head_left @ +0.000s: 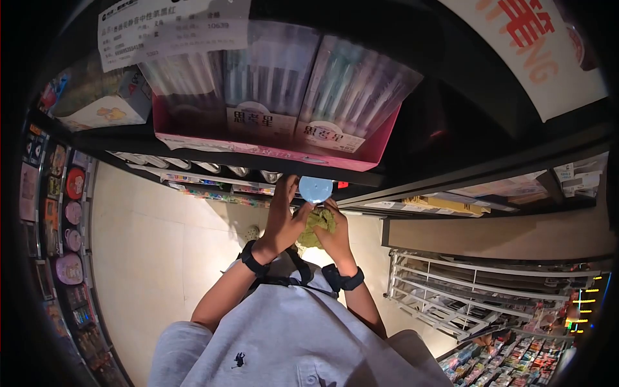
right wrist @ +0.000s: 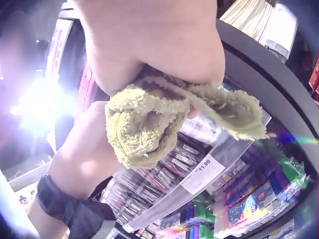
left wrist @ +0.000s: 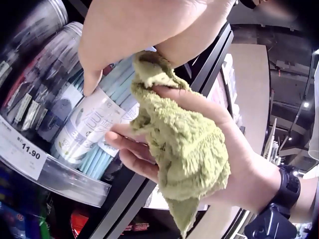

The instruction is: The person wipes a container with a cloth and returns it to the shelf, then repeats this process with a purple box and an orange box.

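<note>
A clear cylinder of light-blue sticks [left wrist: 89,128] with a white label stands tilted at the shelf edge in the left wrist view; its round blue lid [head_left: 315,189] shows in the head view. My left hand [head_left: 282,222] grips its side near the lid, one fingertip on the wall in the left wrist view; the other fingers are partly hidden. Bunched in my right hand [head_left: 335,238] is a fluffy green cloth [left wrist: 187,144], thumb pressed into it, fingers behind it beside the cylinder. Cloth [right wrist: 142,127] hangs below my right hand [right wrist: 159,40] in the right wrist view.
More clear cylinders [left wrist: 45,74] line the shelf beside this one, above a price strip [left wrist: 24,152]. A pink box of pens [head_left: 271,151] sits on the shelf above. Colourful packs [right wrist: 249,206] lie lower down. White wire racks [head_left: 477,284] stand at the right.
</note>
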A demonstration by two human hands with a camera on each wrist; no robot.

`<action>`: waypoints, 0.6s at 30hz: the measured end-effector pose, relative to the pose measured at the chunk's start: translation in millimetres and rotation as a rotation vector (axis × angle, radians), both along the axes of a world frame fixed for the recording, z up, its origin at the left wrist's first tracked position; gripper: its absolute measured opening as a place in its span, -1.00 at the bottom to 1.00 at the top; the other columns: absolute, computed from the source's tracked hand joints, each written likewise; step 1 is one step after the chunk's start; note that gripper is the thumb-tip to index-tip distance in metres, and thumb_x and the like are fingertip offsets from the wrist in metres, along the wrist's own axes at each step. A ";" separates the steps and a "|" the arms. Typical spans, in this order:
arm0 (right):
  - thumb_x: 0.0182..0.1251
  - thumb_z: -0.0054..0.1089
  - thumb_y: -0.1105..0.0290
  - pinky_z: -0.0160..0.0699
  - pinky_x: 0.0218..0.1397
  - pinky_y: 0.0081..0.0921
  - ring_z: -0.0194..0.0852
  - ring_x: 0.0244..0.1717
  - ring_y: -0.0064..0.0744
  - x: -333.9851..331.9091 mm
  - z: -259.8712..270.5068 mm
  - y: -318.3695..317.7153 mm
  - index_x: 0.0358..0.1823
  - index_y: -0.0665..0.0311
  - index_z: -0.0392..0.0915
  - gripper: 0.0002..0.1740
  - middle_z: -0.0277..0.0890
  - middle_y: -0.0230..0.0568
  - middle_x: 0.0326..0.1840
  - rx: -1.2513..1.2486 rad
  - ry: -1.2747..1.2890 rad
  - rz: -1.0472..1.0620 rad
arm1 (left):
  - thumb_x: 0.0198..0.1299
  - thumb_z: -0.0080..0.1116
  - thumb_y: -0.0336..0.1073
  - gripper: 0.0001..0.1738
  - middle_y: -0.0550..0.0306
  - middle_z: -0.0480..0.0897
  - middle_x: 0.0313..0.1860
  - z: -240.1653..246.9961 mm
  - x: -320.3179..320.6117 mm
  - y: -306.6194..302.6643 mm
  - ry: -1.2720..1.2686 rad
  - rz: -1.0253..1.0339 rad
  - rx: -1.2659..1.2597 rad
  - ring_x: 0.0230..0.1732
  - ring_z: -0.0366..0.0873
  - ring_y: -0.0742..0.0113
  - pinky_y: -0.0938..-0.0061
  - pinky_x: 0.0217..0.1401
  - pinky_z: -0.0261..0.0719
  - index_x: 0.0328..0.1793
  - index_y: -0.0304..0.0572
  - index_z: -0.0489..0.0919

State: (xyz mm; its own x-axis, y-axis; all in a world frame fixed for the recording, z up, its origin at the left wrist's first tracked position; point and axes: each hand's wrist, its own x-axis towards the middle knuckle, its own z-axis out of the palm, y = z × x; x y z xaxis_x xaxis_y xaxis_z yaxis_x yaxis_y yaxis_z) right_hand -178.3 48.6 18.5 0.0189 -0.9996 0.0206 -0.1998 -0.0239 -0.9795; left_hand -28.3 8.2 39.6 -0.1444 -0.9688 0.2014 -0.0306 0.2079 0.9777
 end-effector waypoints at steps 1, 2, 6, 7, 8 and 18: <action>-0.04 0.17 0.65 0.12 0.53 -0.34 0.16 0.54 -0.07 1.5 1.8 -1.8 0.29 0.58 0.39 -0.29 0.30 0.14 0.46 0.038 -0.025 -0.021 | 0.24 0.20 -0.55 -0.27 -0.26 0.32 0.37 -3.1 0.0 -2.6 0.001 -0.022 -0.029 0.43 0.34 -0.11 0.22 0.52 0.29 0.50 -0.40 0.14; -0.04 0.17 0.65 0.12 0.53 -0.34 0.16 0.54 -0.07 3.2 4.3 -3.1 0.29 0.58 0.39 -0.29 0.30 0.14 0.46 0.043 -0.026 -0.024 | 0.24 0.20 -0.55 -0.27 -0.26 0.32 0.37 -6.5 -0.6 -2.7 0.000 -0.025 -0.024 0.43 0.34 -0.11 0.22 0.52 0.29 0.50 -0.40 0.14; 0.04 0.13 0.67 0.24 0.46 -0.45 0.22 0.51 -0.23 1.6 5.0 -8.9 0.34 0.59 0.32 -0.29 0.12 0.07 0.59 0.002 -0.090 -0.003 | 0.36 0.05 -0.54 -0.27 -0.21 0.17 0.56 -21.6 -0.1 -7.6 -0.056 -0.069 -0.005 0.56 0.17 0.09 0.25 0.61 0.06 0.60 -0.34 0.03; 0.04 0.13 0.67 0.28 0.43 -0.47 0.25 0.48 -0.26 0.6 4.0 -10.1 0.35 0.59 0.31 -0.29 0.08 0.05 0.61 0.023 -0.139 0.021 | 0.38 0.04 -0.52 -0.27 -0.21 0.16 0.57 -21.7 0.3 -10.4 -0.076 -0.090 0.015 0.56 0.18 0.09 0.27 0.59 0.11 0.61 -0.33 0.02; 0.04 0.12 0.68 0.32 0.40 -0.48 0.29 0.45 -0.30 0.0 2.9 -10.4 0.35 0.59 0.31 -0.28 0.04 0.04 0.63 0.045 -0.188 0.044 | 0.39 0.04 -0.51 -0.28 -0.20 0.15 0.58 -22.0 0.5 -12.1 -0.095 -0.113 0.036 0.55 0.19 0.10 0.28 0.56 0.17 0.61 -0.33 0.02; 0.09 0.01 0.69 0.29 0.41 -0.53 0.30 0.41 -0.42 4.2 5.1 -15.4 0.41 0.60 0.25 -0.28 0.00 -0.07 0.66 0.019 -0.123 0.051 | 0.44 0.00 -0.43 -0.27 -0.18 0.13 0.59 -47.8 0.6 -16.6 -0.084 -0.135 0.097 0.58 0.14 0.13 0.34 0.46 0.32 0.65 -0.24 -0.04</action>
